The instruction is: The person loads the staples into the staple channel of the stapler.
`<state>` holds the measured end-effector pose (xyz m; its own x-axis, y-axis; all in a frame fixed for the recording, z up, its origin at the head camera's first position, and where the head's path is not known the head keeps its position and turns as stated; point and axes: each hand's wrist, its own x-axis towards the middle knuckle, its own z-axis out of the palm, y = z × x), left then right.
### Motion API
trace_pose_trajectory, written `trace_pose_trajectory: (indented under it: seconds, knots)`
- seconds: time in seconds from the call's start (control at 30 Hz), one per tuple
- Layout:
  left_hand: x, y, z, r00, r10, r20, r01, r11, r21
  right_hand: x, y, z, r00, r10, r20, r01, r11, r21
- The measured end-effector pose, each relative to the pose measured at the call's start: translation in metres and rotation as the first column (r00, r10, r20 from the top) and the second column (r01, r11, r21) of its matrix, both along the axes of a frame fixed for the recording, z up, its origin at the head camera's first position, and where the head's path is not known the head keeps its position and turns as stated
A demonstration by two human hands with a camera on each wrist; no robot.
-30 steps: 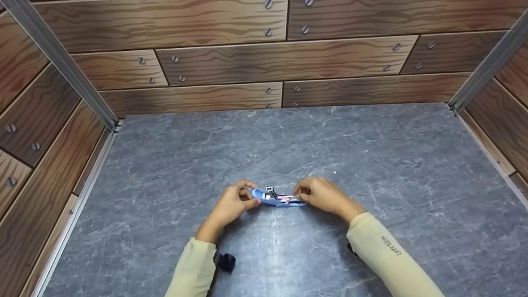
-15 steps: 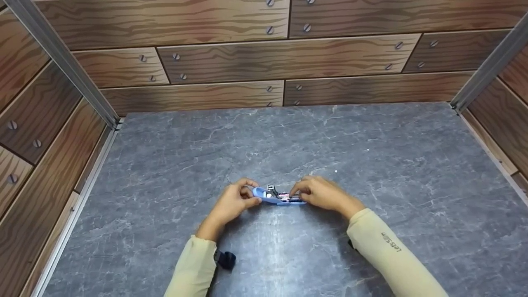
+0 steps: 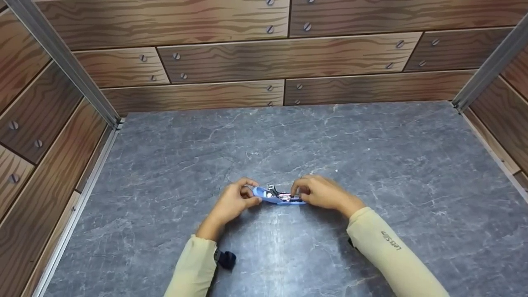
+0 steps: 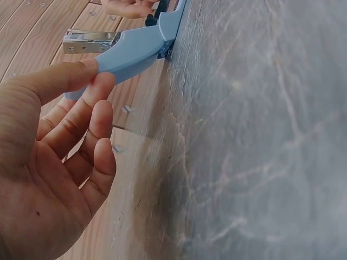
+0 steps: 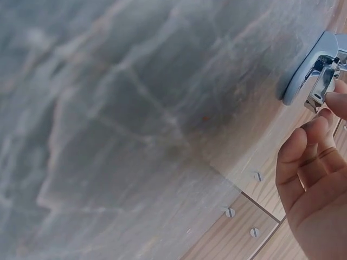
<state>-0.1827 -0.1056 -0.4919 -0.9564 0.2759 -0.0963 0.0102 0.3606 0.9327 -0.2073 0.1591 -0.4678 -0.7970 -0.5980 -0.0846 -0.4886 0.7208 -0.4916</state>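
A light blue stapler lies folded wide open on the table between my two hands. My left hand pinches the end of its blue top cover between thumb and fingers, with the other fingers loosely bent. A metal piece sticks up from that cover in the left wrist view. At the opposite end, my right hand has its thumb and fingertips on the metal staple rail over the blue base. Part of the rail is hidden behind those fingers.
The grey marbled table spreads around the stapler. Wood-patterned panels stand at the back and both sides, with metal posts at the corners. A tiny white speck lies beyond my right hand.
The right fingertips shifted slightly left along the stapler's rail, then drew back a little. My left hand keeps its grip on the cover, and the stapler stays put.
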Motion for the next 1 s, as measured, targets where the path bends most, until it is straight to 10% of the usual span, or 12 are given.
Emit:
trace_pose_trajectory:
  seconds: [1.0]
  knots:
    - [0.0008,0.0004,-0.0009,1.000,0.005,-0.001,-0.005,1.000,0.023,0.0021,-0.0001,-0.0038,0.996,-0.086,0.038,0.089,0.991,-0.097]
